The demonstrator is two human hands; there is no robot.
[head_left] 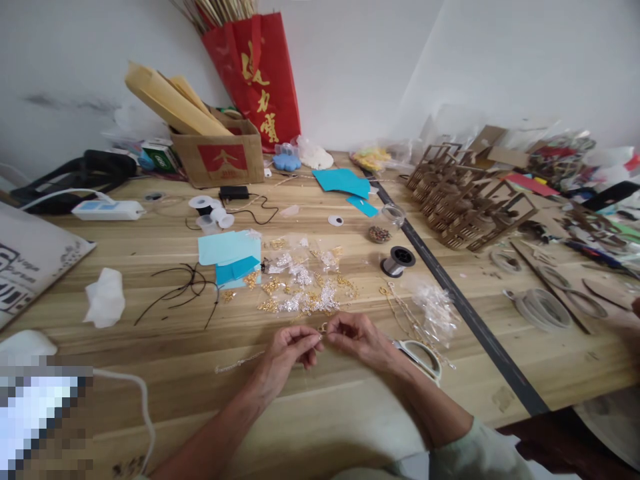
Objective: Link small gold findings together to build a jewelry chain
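Observation:
My left hand [296,343] is closed in a pinch on a thin silvery chain [239,364], whose loose tail trails left across the table. Close beside it, my right hand [356,333] pinches a small gold-coloured ring or clasp [323,327] at the fingertips. Whether ring and chain are joined is too small to tell. Just beyond the hands lie silver and gold jewellery findings [320,299] in loose heaps, with small clear bags [300,257] behind. White-handled scissors [423,357] rest by my right forearm, next to gold chains [400,310].
A wire spool [399,261] and a clear cup of beads [383,230] stand to the right. Crumpled plastic bags [435,310] lie near them. Black cords [185,290] and blue paper cards [230,248] are on the left. Brown wooden frames [465,200] stand at the back right.

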